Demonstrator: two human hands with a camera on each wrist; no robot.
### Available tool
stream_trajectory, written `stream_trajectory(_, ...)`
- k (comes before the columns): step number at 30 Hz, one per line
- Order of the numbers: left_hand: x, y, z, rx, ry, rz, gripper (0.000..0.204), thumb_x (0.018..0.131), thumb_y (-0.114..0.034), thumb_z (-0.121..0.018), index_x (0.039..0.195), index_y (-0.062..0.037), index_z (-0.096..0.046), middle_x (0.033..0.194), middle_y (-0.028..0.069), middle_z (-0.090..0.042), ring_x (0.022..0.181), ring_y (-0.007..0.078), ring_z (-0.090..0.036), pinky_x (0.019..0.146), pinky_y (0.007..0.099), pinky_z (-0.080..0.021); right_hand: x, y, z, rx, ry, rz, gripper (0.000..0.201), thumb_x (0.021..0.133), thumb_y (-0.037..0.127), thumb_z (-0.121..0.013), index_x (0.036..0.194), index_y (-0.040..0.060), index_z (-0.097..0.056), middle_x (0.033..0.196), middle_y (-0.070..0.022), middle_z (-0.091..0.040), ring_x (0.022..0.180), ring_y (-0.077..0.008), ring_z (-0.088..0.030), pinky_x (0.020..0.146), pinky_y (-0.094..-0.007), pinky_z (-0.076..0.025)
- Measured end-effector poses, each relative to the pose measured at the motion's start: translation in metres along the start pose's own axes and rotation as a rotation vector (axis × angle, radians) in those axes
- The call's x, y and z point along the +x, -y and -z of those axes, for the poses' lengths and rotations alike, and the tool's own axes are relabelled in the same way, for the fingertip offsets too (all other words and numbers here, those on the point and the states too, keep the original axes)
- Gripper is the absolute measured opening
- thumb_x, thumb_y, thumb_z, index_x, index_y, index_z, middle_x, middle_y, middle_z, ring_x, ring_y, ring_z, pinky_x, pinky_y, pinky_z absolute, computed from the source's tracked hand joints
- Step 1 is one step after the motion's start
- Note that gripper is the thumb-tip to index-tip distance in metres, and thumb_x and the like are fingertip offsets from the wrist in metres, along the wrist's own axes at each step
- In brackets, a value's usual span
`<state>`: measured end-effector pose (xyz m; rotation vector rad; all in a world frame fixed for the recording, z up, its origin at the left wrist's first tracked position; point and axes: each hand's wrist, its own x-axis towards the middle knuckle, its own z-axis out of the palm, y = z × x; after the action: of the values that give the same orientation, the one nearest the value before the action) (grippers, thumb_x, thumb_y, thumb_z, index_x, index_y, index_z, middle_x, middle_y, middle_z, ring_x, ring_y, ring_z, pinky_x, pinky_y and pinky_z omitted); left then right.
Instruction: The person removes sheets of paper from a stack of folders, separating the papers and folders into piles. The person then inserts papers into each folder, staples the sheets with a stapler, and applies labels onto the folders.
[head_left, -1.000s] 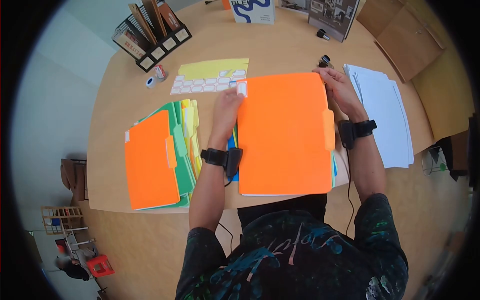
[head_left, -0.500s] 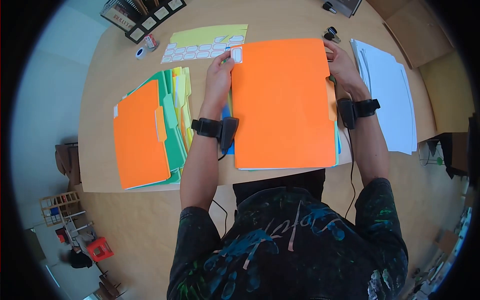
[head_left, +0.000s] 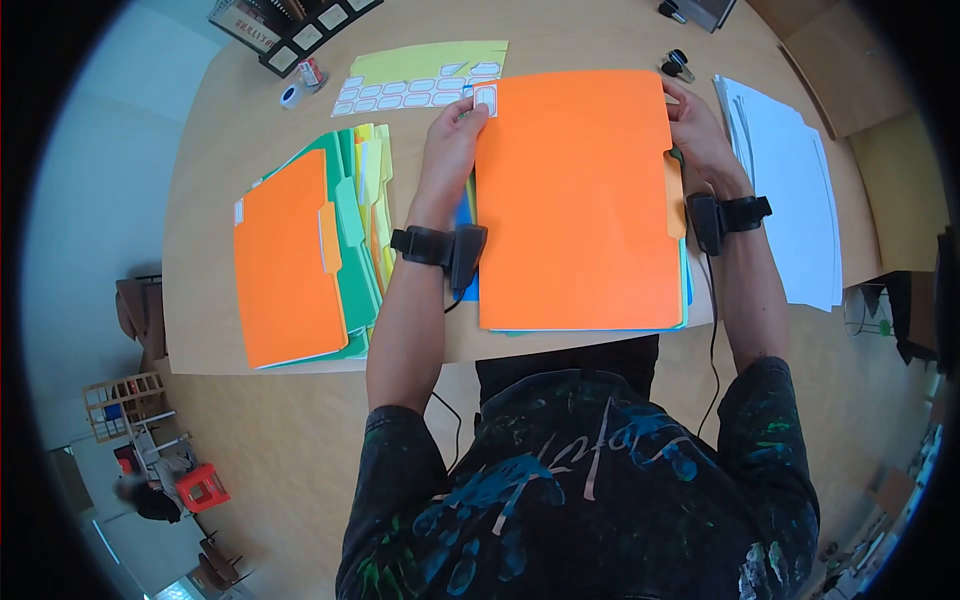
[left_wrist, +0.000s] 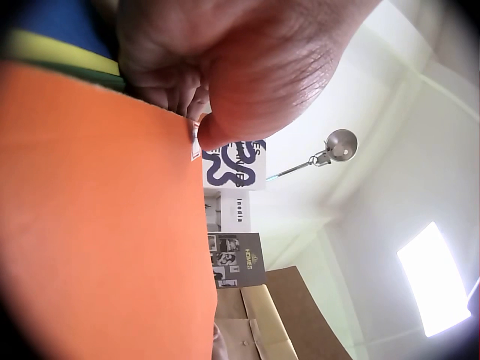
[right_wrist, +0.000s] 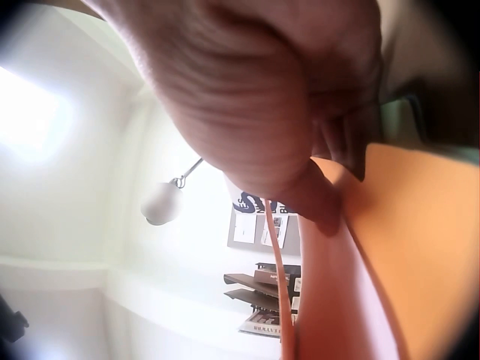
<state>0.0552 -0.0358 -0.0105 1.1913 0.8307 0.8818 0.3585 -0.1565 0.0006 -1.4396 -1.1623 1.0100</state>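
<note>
An orange file folder [head_left: 575, 210] lies upright before me in the head view, over a pile with blue and green edges. Near its top left corner, beside a white red-edged label [head_left: 486, 101], my left hand [head_left: 452, 150] pinches the edge; the left wrist view shows the thumb [left_wrist: 225, 124] on the front and fingers behind. My right hand [head_left: 700, 130] grips the upper right edge. In the right wrist view its thumb [right_wrist: 322, 206] is between the parted covers, pressing a pale inner surface, with the fingers behind the orange back cover [right_wrist: 427, 225].
Left lies a fanned pile of orange, green [head_left: 345, 230] and yellow folders. Behind are a label sheet [head_left: 415, 92], a tape roll [head_left: 290, 96] and a small red-and-white box [head_left: 312, 74]. White papers [head_left: 780, 190] lie right, near a dark stamp-like object [head_left: 677, 66]. A black file rack [head_left: 310, 38] stands far left.
The head view has tilted down. My right fingers have shifted from the folder's top right corner a little down its side, and the front cover now overlaps more of the side tab.
</note>
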Motion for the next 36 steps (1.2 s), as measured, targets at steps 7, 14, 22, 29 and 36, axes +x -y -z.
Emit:
stream_trajectory(7, -0.003, -0.003, -0.002, 0.039, 0.029, 0.002, 0.040, 0.097, -0.017, -0.065, 0.128, 0.0051, -0.054, 0.110, 0.0122, -0.070, 0.098, 0.0149, -0.069, 0.084, 0.0264, -0.054, -0.001, 0.004, -0.003, 0.043, 0.025, 0.009, 0.066, 0.089, 0.005, -0.070, 0.148, -0.0002, -0.040, 0.111, -0.0108, -0.072, 0.098, -0.0132, -0.067, 0.083, -0.0266, -0.051)
stream_trajectory(14, -0.019, -0.023, -0.006, 0.099, 0.216, 0.048, 0.051, 0.090, -0.011, -0.073, 0.134, 0.0025, -0.050, 0.116, 0.0120, -0.069, 0.104, 0.0172, -0.068, 0.089, 0.0306, -0.055, 0.004, 0.000, -0.003, 0.145, -0.008, 0.020, 0.064, 0.091, 0.006, -0.069, 0.148, 0.0010, -0.040, 0.111, -0.0072, -0.072, 0.093, -0.0089, -0.066, 0.077, -0.0233, -0.051)
stream_trajectory(22, -0.076, -0.134, 0.018, 0.156, -0.110, -0.366, 0.046, 0.095, -0.007, -0.067, 0.136, -0.0019, -0.049, 0.113, 0.0077, -0.068, 0.098, 0.0135, -0.066, 0.089, 0.0272, -0.051, 0.001, 0.004, -0.009, 0.310, -0.191, -0.087, 0.036, 0.096, 0.017, -0.067, 0.128, 0.0028, -0.062, 0.089, 0.0006, -0.068, 0.077, -0.0060, -0.062, 0.069, -0.0209, -0.049)
stream_trajectory(29, -0.111, -0.207, 0.220, 0.304, -0.705, -0.500, 0.050, 0.098, -0.017, -0.065, 0.144, -0.0033, -0.049, 0.122, 0.0130, -0.065, 0.106, 0.0205, -0.065, 0.088, 0.0338, -0.053, -0.001, 0.002, -0.008, -0.442, -0.226, 0.240, 0.039, 0.084, 0.028, -0.078, 0.113, 0.0029, -0.071, 0.097, -0.0074, -0.067, 0.093, -0.0186, -0.063, 0.083, -0.0340, -0.051)
stream_trajectory(36, -0.082, -0.112, 0.357, 1.084, -0.691, 0.180, 0.065, 0.088, -0.035, -0.072, 0.141, -0.0019, -0.054, 0.133, 0.0155, -0.062, 0.119, 0.0224, -0.060, 0.098, 0.0352, -0.047, -0.010, 0.005, -0.013, -0.884, -0.386, 0.104, 0.075, 0.073, 0.045, -0.085, 0.131, 0.0035, -0.061, 0.125, -0.0182, -0.055, 0.121, -0.0330, -0.049, 0.102, -0.0424, -0.043)
